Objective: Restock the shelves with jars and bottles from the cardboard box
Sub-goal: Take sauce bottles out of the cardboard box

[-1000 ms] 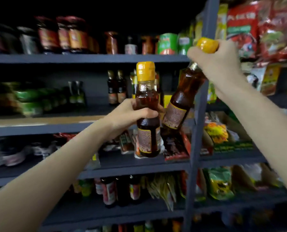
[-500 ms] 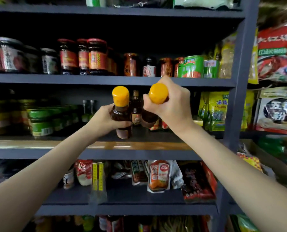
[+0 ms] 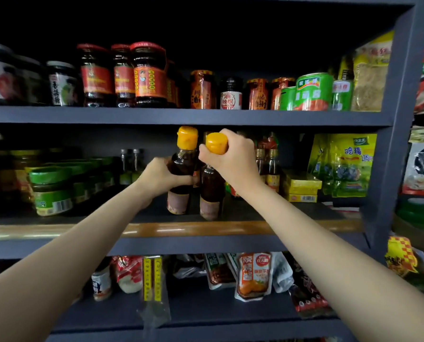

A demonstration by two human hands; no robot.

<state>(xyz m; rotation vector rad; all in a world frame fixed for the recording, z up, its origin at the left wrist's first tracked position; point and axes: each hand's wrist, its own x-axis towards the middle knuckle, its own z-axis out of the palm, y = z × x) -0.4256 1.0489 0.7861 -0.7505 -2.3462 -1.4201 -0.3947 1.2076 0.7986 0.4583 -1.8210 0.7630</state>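
My left hand (image 3: pixel 160 177) has its fingers wrapped tight round the belly of one dark sauce bottle (image 3: pixel 181 178), and my right hand (image 3: pixel 233 156) is curled over the yellow cap (image 3: pixel 216 143) of the second bottle (image 3: pixel 211 193). Both stand pretty much upright, caps up, touching side by side near frame centre on the middle shelf (image 3: pixel 292 213). Green-lidded jars (image 3: pixel 50 191) sit left, yellow packets (image 3: pixel 302 186) right.

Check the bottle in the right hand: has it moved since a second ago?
Yes. The right-hand bottle went from tilted outside the grey shelf upright leftward into the middle shelf bay, now upright beside the left-hand bottle.
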